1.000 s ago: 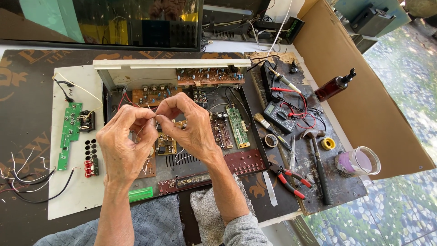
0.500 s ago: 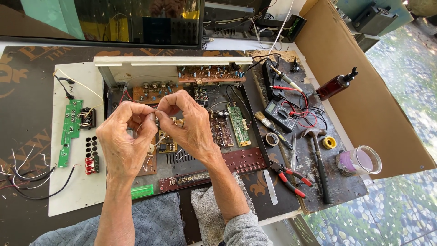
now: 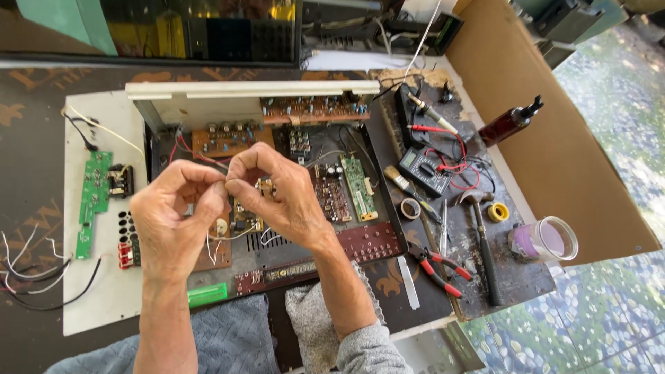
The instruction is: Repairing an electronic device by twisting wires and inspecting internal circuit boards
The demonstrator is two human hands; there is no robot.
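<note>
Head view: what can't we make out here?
- What the left hand and right hand pinch between them: too small, covered by the fingertips.
- Boards in the open chassis under both hands: hidden by them.
- Multimeter screen: too small to read.
- Gear along the top edge: cut off by the frame.

Left hand [image 3: 173, 215] and right hand [image 3: 273, 190] pinch fingertips together over the open amplifier chassis [image 3: 277, 180]. What they pinch is too small to tell. Multimeter [image 3: 426, 170] right of chassis.
</note>
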